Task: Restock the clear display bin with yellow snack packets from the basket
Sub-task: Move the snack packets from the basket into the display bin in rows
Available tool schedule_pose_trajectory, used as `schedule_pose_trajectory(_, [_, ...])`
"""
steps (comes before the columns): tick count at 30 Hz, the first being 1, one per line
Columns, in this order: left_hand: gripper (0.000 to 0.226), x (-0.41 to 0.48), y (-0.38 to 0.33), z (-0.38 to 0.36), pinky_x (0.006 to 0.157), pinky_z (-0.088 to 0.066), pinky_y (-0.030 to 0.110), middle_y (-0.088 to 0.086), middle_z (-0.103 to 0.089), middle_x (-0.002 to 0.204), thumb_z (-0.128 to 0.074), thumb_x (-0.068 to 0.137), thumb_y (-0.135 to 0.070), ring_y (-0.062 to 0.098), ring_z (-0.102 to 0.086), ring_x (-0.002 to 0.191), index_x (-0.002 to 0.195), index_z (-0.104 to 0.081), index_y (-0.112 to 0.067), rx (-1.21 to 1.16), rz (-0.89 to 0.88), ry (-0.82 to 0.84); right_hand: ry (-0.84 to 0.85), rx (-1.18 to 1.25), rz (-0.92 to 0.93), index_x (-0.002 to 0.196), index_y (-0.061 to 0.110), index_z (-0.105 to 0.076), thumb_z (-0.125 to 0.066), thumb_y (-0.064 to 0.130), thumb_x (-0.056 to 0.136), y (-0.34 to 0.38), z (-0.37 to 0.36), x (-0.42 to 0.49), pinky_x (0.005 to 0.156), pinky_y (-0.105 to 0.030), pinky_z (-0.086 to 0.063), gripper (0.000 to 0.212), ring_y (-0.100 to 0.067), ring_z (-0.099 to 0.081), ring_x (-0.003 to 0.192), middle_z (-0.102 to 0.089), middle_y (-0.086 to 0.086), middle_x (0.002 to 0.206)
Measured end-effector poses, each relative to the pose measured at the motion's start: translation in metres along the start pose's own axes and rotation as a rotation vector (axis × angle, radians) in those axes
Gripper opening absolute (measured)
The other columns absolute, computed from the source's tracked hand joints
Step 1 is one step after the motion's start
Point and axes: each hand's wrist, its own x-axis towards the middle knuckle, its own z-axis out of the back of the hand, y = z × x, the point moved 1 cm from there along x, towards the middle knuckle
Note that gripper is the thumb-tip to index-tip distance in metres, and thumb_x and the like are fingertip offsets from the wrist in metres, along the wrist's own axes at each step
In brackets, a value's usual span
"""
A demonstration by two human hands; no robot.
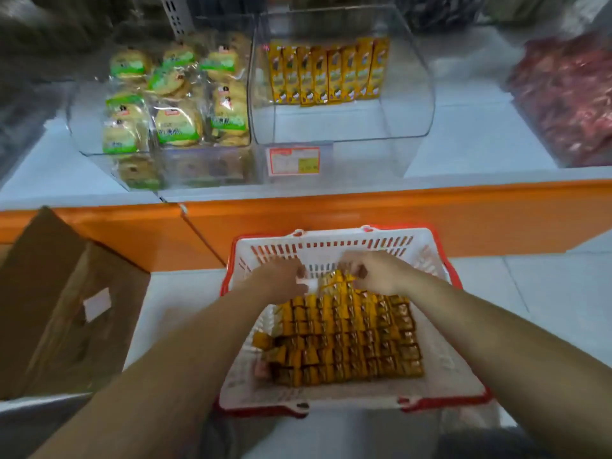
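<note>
- The basket (331, 246), white with a red rim, sits on the pale floor at near centre, just in front of the orange front of the bench (463, 144).
- Yellow snack packets (347, 346) fill most of the basket floor in tight rows; a few lie loose at the left end of the rows.
- At the far end of those rows a raised bunch (337, 284) of the same packets is lifted above the rest.
- The left hand (281, 279) has its fingers curled against the left side of the raised bunch and holds it; a small white patch at its fingertips is too blurred to make out.
- The right hand (374, 273) pinches the top right of the raised bunch with curled fingers.
- The clear display bin (414, 104) stands on the bench, far centre, mostly bare inside.
- A row of yellow packets (328, 74) stands upright along its far wall.
- A price label (293, 160) is on the bin's near left front.
- Just left of it, a second clear bin (79, 140) holds green-labelled biscuit packs (175, 94).
- Red-wrapped goods (569, 97) lie at far right.
- A cardboard box (59, 309) stands on the floor at near left.
</note>
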Motion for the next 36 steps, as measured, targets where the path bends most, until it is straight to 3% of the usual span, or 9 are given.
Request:
schedule_pose_trajectory(3, [0.032,0.023,0.017,-0.046,0.097,-0.052,0.040,0.002,-0.060,0.127,-0.073,0.089,-0.039,0.023,-0.058,0.111,0.115,-0.058,-0.028,-0.139,0.069,-0.031,0.004,0.076,-0.082,0.109,0.015,-0.069,-0.068,0.030,0.091,-0.016,-0.047,0.027,0.091,-0.036,-0.050,0.024,-0.025,-0.062,0.108,-0.066,-0.004,0.117])
schedule_pose_trajectory(6, [0.044,0.041,0.033,-0.082,0.097,-0.053,0.042,0.001,-0.058,0.132,-0.070,0.089,-0.043,0.024,-0.059,0.112,0.128,-0.056,-0.029,-0.193,0.184,-0.060,-0.045,0.114,-0.062,0.125,0.023,-0.063,-0.067,0.035,0.090,-0.015,-0.088,0.050,0.091,-0.036,-0.051,0.037,-0.022,-0.060,0.113,-0.063,-0.001,0.125])
schedule_pose_trajectory(10, [0.059,0.055,0.052,-0.117,0.094,-0.054,0.046,0.008,-0.052,0.135,-0.071,0.089,-0.049,0.030,-0.061,0.113,0.141,-0.050,-0.030,-0.270,0.244,-0.026,-0.071,-0.099,0.028,0.133,0.031,-0.056,-0.065,0.052,0.085,-0.009,-0.124,0.073,0.103,-0.049,-0.043,0.054,-0.026,-0.046,0.128,-0.054,0.001,0.139])
schedule_pose_trajectory(15, [0.055,0.062,0.062,-0.138,0.100,-0.047,0.048,0.010,-0.057,0.129,-0.063,0.089,-0.061,0.034,-0.054,0.119,0.134,-0.056,-0.030,-0.293,0.232,-0.028,-0.023,-0.279,0.064,0.139,0.031,-0.051,-0.047,0.055,0.094,-0.012,-0.137,0.086,0.101,-0.052,-0.036,0.051,-0.029,-0.039,0.131,-0.057,0.001,0.138])
schedule_pose_trajectory(21, [0.045,0.067,0.063,-0.135,0.095,-0.050,0.047,0.006,-0.061,0.122,-0.065,0.089,-0.061,0.029,-0.057,0.113,0.120,-0.065,-0.028,-0.438,0.218,-0.049,-0.007,-0.279,0.139,0.143,0.037,-0.044,-0.054,0.053,0.094,-0.010,-0.131,0.092,0.091,-0.043,-0.047,0.053,-0.030,-0.051,0.122,-0.068,-0.001,0.123])
schedule_pose_trajectory(24, [0.036,0.067,0.066,-0.134,0.083,-0.050,0.038,0.003,-0.064,0.115,-0.068,0.090,-0.054,0.024,-0.060,0.104,0.114,-0.067,-0.027,-0.542,0.223,-0.064,-0.012,-0.265,0.174,0.136,0.040,-0.049,-0.045,0.054,0.094,-0.004,-0.131,0.091,0.090,-0.044,-0.045,0.045,-0.027,-0.060,0.112,-0.069,0.001,0.119])
schedule_pose_trajectory(29, [0.021,0.062,0.069,-0.133,0.085,-0.052,0.040,0.003,-0.063,0.118,-0.068,0.094,-0.036,0.025,-0.060,0.104,0.112,-0.068,-0.027,-0.725,0.307,-0.119,-0.003,-0.304,0.150,0.128,0.031,-0.050,-0.032,0.062,0.096,0.008,-0.139,0.091,0.086,-0.043,-0.047,0.048,-0.030,-0.059,0.111,-0.065,-0.007,0.120])
schedule_pose_trajectory(32, [0.016,0.058,0.068,-0.134,0.072,-0.045,0.031,0.002,-0.063,0.115,-0.065,0.096,-0.030,0.020,-0.059,0.092,0.111,-0.070,-0.029,-0.772,0.300,-0.137,0.049,-0.396,0.110,0.136,0.028,-0.048,-0.029,0.064,0.097,0.017,-0.142,0.094,0.090,-0.044,-0.047,0.056,-0.034,-0.055,0.117,-0.060,-0.013,0.126])
schedule_pose_trajectory(36, [0.010,0.053,0.069,-0.136,0.066,-0.048,0.031,0.006,-0.068,0.099,-0.067,0.094,-0.028,0.019,-0.058,0.071,0.102,-0.072,-0.033,-0.846,0.335,-0.163,0.124,-0.398,0.043,0.122,0.027,-0.061,-0.029,0.061,0.099,0.026,-0.138,0.105,0.080,-0.041,-0.055,0.052,-0.028,-0.064,0.099,-0.067,-0.006,0.109])
